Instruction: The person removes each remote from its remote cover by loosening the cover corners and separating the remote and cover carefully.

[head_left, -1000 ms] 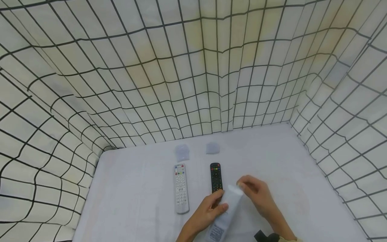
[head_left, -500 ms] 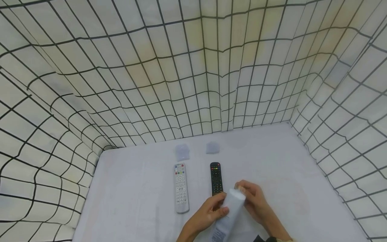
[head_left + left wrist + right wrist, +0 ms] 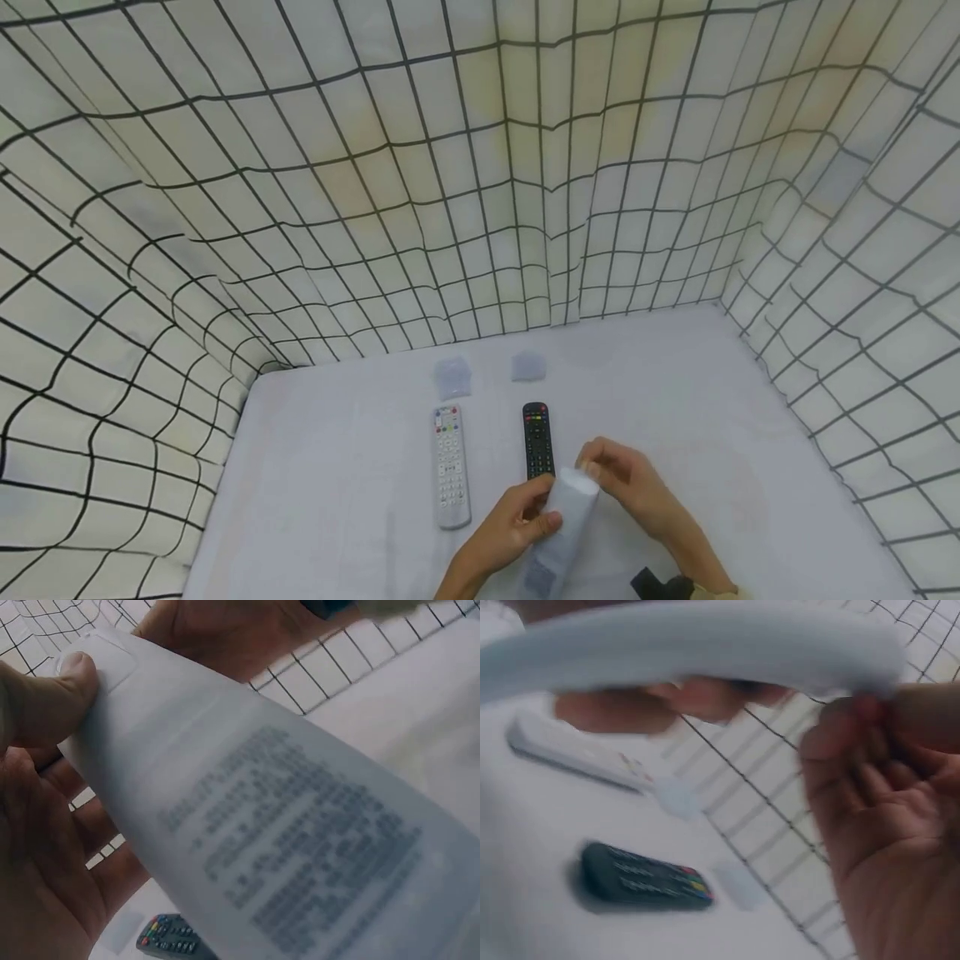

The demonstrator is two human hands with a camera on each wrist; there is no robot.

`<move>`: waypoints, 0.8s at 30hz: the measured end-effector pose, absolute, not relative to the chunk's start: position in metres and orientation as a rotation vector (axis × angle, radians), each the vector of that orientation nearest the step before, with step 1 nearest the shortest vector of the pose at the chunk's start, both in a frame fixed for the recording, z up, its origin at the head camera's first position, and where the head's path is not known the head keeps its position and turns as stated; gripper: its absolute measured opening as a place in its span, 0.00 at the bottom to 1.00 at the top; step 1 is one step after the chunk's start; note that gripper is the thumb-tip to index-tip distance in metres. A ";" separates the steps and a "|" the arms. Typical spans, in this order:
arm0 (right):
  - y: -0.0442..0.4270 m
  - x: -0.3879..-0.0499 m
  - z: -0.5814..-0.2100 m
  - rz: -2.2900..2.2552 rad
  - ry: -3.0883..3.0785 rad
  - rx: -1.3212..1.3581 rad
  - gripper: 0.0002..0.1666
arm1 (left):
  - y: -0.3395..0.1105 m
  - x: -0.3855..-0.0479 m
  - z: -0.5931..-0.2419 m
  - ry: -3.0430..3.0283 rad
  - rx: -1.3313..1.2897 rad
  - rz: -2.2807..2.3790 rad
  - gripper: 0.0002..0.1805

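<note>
Now the white printed pouch [image 3: 564, 527] is clamped by the fingers of the left hand [image 3: 504, 528], its far end pinched by those of the right hand [image 3: 632, 487]; the black remote [image 3: 537, 440] is seen just beyond the left fingers, the pale remote [image 3: 451, 468] farther left.

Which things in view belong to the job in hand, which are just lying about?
In the job: white printed pouch; left hand, gripping it; right hand, pinching its end.

Apparently just lying about: grey remote; black remote; two small packets.
</note>
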State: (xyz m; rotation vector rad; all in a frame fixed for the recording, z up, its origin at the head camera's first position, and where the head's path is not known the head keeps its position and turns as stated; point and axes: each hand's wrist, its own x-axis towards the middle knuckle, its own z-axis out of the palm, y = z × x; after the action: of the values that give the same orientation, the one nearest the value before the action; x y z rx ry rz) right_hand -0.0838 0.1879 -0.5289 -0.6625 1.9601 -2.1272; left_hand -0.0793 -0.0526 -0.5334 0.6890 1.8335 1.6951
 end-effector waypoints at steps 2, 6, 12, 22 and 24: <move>0.193 -0.087 -0.521 -2.010 2.018 -0.691 0.10 | -0.052 -0.078 -0.532 1.893 0.654 1.663 0.23; 0.198 -0.092 -0.510 -1.906 2.012 -0.733 0.07 | -0.051 -0.076 -0.532 1.957 0.601 1.651 0.22; 0.193 -0.094 -0.508 -1.910 2.092 -0.699 0.06 | -0.051 -0.073 -0.532 2.018 0.567 1.719 0.22; 0.172 -0.079 -0.513 -1.992 2.381 -0.547 0.15 | -0.047 -0.070 -0.533 2.141 0.462 1.788 0.21; 0.164 -0.074 -0.515 -1.985 2.460 -0.527 0.21 | -0.045 -0.069 -0.531 2.145 0.433 1.823 0.20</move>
State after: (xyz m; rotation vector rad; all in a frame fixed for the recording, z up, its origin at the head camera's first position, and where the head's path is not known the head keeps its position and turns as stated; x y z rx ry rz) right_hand -0.0743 0.1645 -0.5152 -0.5272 2.4595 -1.9855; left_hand -0.0690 -0.0446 -0.5307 0.4328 2.1446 1.8235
